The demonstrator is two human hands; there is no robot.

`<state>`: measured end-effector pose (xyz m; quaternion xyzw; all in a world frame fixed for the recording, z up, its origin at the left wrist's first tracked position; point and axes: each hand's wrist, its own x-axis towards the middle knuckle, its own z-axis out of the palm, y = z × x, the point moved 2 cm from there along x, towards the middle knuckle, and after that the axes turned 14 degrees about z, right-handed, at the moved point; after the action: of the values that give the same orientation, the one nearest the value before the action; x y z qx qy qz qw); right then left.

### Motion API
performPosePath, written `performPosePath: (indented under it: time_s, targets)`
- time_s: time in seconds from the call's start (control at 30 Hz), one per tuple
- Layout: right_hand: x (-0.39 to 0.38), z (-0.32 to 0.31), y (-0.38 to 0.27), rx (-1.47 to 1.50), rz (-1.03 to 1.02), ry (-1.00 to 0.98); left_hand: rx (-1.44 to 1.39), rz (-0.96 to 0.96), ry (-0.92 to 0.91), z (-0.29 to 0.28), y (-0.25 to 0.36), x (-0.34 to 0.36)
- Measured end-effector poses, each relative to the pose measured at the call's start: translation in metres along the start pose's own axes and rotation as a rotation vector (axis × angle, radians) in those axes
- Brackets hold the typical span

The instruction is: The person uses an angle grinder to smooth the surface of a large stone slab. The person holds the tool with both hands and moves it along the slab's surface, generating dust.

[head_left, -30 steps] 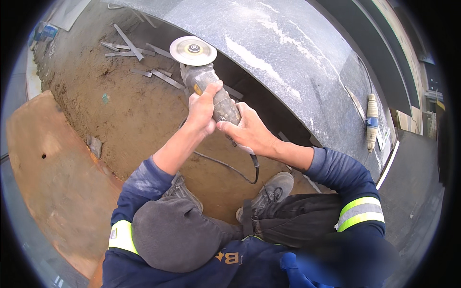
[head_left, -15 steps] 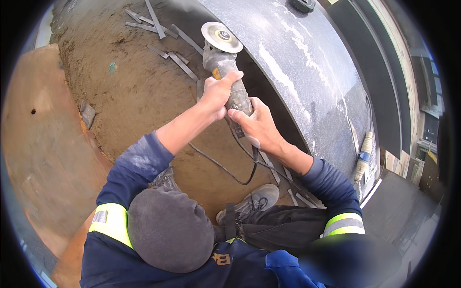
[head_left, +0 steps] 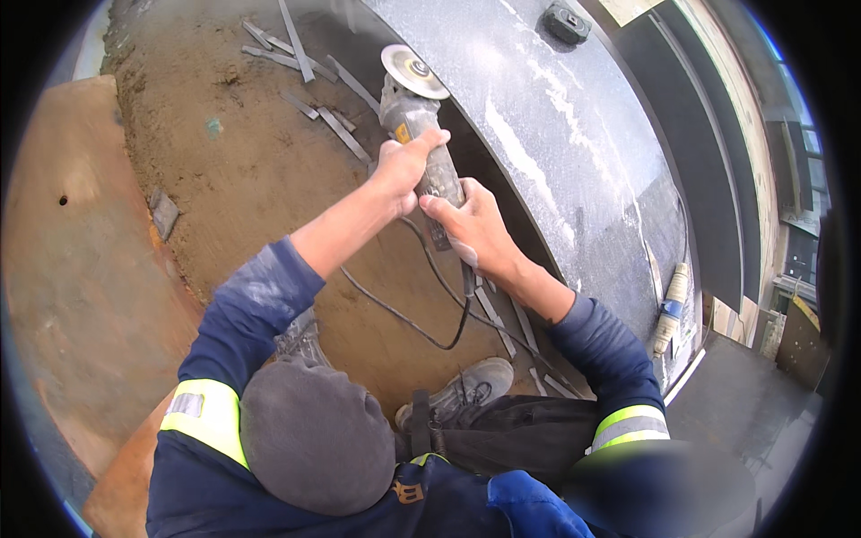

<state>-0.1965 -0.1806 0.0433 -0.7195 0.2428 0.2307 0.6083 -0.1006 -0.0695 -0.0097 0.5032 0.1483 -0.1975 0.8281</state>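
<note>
An angle grinder, grey and dusty with a yellow patch, is held in both hands, its round cutting disc at the far end. My left hand wraps its body behind the head. Closer to me, my right hand grips the rear end, where a black cord leaves and loops down. The disc stands at the long edge of a grey stone slab marked with white dust streaks. Whether the disc touches the slab, I cannot tell.
Thin cut strips lie on the brown dirt ground. At left is a brown board with a hole. The slab bears a dark boxy object and a pale cylinder with a blue band. Dark slabs stand beyond.
The view has shifted slightly, and the slab and its objects appear lower and further left. The cord loop has swung left. Both hands keep their grip on the grinder.
</note>
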Motion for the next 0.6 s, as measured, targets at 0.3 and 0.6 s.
performPosePath:
  time_s: [0.3,0.6]
  targets:
    - [-0.039,-0.004,0.016,0.014,0.005,0.003,0.016,-0.023,-0.059,0.007,-0.012,-0.042]
    - [-0.059,-0.010,0.036,0.034,-0.045,0.003,-0.009,-0.044,-0.040,0.020,-0.014,-0.077]
